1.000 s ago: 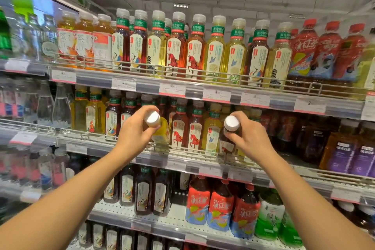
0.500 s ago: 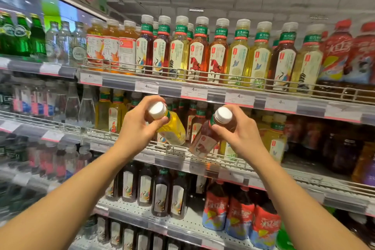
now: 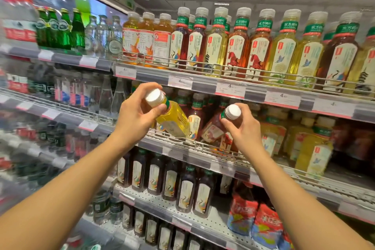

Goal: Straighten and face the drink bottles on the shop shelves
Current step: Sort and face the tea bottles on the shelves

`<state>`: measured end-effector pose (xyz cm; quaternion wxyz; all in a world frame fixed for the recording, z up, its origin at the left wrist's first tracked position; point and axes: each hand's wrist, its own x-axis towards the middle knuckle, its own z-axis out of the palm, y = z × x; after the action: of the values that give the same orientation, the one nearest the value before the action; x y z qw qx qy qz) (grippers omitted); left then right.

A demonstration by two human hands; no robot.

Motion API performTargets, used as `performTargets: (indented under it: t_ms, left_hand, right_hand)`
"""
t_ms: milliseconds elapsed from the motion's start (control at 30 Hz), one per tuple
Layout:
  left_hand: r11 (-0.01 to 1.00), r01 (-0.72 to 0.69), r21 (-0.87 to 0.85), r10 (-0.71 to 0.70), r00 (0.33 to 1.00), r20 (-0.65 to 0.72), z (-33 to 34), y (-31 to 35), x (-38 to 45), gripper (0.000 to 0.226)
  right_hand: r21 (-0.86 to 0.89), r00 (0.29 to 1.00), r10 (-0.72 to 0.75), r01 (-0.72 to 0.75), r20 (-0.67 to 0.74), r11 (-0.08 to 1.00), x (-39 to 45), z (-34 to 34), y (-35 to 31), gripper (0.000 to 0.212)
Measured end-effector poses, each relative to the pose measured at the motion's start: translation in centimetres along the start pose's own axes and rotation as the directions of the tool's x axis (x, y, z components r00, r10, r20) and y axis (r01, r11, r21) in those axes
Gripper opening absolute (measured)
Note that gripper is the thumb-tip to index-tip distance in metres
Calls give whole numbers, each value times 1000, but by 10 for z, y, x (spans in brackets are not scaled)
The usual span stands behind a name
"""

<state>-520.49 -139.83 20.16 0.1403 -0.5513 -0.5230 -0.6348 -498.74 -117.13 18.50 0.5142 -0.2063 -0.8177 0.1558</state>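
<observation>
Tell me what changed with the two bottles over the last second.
Both bottles tipped from upright to leaning, caps toward the person: the yellow bottle in the left hand, the red bottle in the right hand. Each hand kept its grip near the cap. The top-shelf row stayed standing.

L grip (image 3: 136,113) curled, R grip (image 3: 241,130) curled, both arms extended fwd

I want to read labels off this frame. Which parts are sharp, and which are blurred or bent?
Head view: top-row tea bottles and both held bottles sharp; left water shelves smeared by blur; right edge soft; shelf rails bowed by the wide lens.
</observation>
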Motion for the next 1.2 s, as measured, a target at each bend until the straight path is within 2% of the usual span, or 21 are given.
performTargets:
  t_ms: [233, 400, 533, 867, 1000, 1133, 1200]
  left_hand:
    - [1000, 12, 0, -12, 999, -32, -11, -18, 0, 39]
    - [1000, 22, 8, -21, 999, -27, -11, -23, -1, 39]
    - [999, 36, 25, -35, 999, -29, -8, -24, -3, 39]
    - [996, 80, 33, -78, 996, -46, 3, -18, -4, 36]
    - [996, 79, 39, -76, 995, -71, 11, -15, -2, 35]
    - [995, 87, 46, -83, 994, -76, 23, -11, 1, 36]
    - [994, 97, 42, -94, 993, -74, 30, -9, 3, 37]
  right_hand:
    - [-57, 986, 147, -143, 77, 988, 14, 19, 8, 48]
    - [-18, 967, 240, -239, 84, 971, 29, 28, 6, 46]
    - [-64, 945, 309, -303, 106, 951, 41, 35, 5, 42]
    - [-196, 885, 393, -351, 251, 916, 71, 47, -3, 32]
    - [-262, 882, 381, -312, 276, 913, 75, 50, -4, 33]
    - [-259, 880, 379, -309, 287, 915, 74, 46, -1, 20]
    - [-270, 890, 356, -281, 286, 921, 68, 39, -1, 20]
